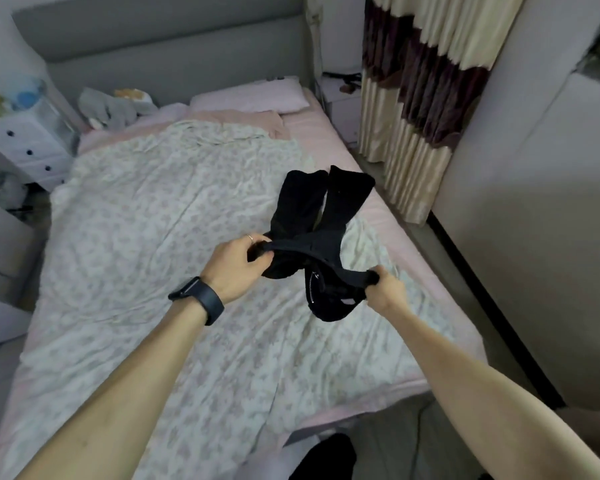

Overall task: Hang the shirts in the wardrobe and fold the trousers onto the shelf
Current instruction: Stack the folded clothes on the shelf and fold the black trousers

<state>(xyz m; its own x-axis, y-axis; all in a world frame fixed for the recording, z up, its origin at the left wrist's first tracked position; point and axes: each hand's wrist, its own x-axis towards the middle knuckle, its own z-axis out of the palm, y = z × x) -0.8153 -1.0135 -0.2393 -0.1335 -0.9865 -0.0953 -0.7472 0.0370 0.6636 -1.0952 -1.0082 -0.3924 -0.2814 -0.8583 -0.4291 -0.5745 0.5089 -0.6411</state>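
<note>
No text, label, brand or number can be read in this bedroom view. The black trousers (305, 202), the dark wristwatch (201, 299) and the floral bedcover (153, 220) carry no legible marking. Items atop the white drawers (28, 147) are too blurred to tell.

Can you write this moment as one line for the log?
black fabric trousers: waistband lifted, legs resting on floral-quilted bed | left grip: holds waistband | right grip: holds waistband
</note>
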